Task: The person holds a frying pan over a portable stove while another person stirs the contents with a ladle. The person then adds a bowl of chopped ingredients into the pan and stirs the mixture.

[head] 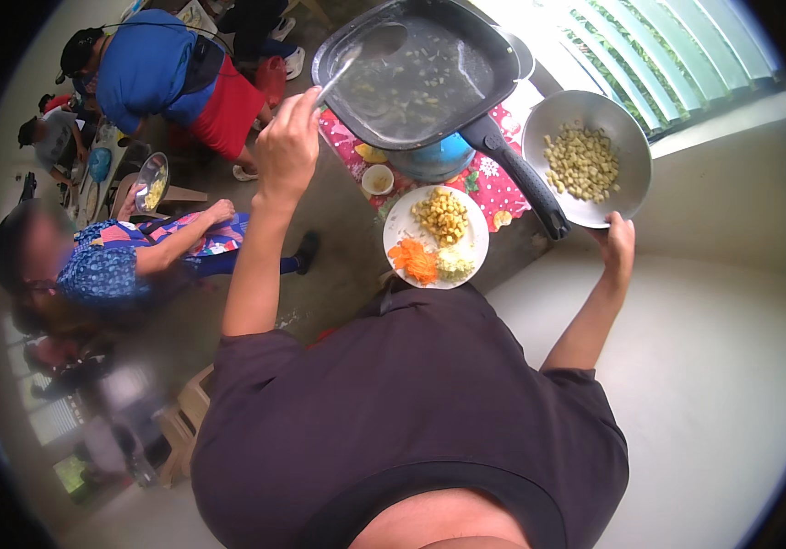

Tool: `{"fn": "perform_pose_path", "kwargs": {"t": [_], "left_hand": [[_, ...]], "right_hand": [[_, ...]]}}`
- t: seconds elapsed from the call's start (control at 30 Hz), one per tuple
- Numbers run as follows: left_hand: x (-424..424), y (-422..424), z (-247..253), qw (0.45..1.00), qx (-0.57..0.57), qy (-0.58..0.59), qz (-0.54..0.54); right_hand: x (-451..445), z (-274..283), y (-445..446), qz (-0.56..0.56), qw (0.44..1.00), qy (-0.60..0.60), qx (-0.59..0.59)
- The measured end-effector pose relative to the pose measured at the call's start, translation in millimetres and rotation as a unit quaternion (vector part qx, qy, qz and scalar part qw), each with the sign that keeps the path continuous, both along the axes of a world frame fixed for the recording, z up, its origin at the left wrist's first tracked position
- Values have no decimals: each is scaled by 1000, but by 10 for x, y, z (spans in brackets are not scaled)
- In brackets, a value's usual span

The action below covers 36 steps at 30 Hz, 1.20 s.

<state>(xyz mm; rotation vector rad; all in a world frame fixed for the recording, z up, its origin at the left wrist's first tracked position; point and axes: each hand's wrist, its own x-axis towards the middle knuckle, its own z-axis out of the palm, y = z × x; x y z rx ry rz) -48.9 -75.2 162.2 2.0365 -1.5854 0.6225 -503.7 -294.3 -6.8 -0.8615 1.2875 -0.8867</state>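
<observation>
My left hand (288, 147), raised at the pan's left edge, grips the handle of a metal ladle or large spoon (346, 67). Its dark-looking bowl reaches over the square black frying pan (410, 143), where small pale green bits lie in a thin layer of liquid or oil. The pan's black handle (529, 180) points toward my right side. My right hand (616, 241) holds a metal bowl (586, 110) by its near rim, tilted beside the pan. Pale green-yellow diced cubes (581, 163) sit in it.
A white plate (403, 225) holds browned cubes, shredded carrot and pale shreds. Beside a blue round object (434, 161) under the pan is a small white cup (378, 180), on a red patterned tablecloth (496, 192). People work at left; one holds a metal bowl (153, 180). Louvred window (667, 55) at right.
</observation>
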Motion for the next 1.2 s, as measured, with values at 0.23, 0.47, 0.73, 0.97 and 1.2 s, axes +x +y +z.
{"fn": "perform_pose_path", "kwargs": {"t": [0.23, 0.47, 0.73, 0.97, 1.2], "left_hand": [[201, -119, -48, 991, -39, 121, -49], [654, -273, -465, 892, -77, 426, -127], [745, -475, -82, 873, -151, 443, -137], [506, -803, 513, 946, -169, 241, -138], [426, -1244, 558, 980, -136, 80, -119]], "right_hand": [[-216, 994, 50, -34, 996, 72, -28], [17, 2048, -142, -6, 992, 95, -86], [1110, 2865, -650, 166, 966, 131, -146], [1764, 2807, -888, 348, 882, 144, -284], [2418, 2739, -1016, 417, 810, 208, -355]]}}
